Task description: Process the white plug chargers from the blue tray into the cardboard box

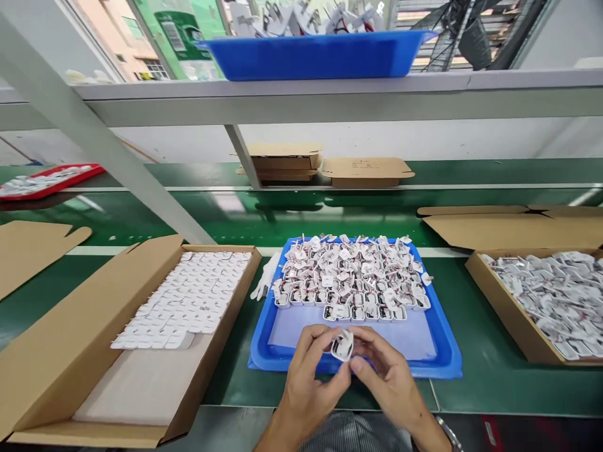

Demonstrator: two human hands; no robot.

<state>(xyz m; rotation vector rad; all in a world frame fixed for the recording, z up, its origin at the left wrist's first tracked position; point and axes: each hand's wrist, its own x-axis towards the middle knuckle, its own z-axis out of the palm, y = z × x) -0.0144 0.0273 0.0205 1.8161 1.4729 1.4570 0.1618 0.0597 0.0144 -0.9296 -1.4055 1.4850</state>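
Between the fingertips of both hands is a small white plastic housing (342, 346), its open side facing up with dark parts inside. My left hand (311, 370) pinches it from the left. My right hand (384, 373) grips its right side with thumb and fingers. Both hands are over the near edge of a blue tray (264, 351). Many similar white housings (351, 276), with red and dark wires and loose white pieces on top, stand packed in the tray's far part. A pale sheet lines the tray's floor.
Left is an open cardboard box (221, 342) with rows of white closed pieces. Right, another cardboard box (513, 323) holds wired white parts. A white glove (265, 276) lies beside the tray. Overhead, a blue bin (320, 58) stands on a shelf; a slanted post (117, 150) crosses the left.
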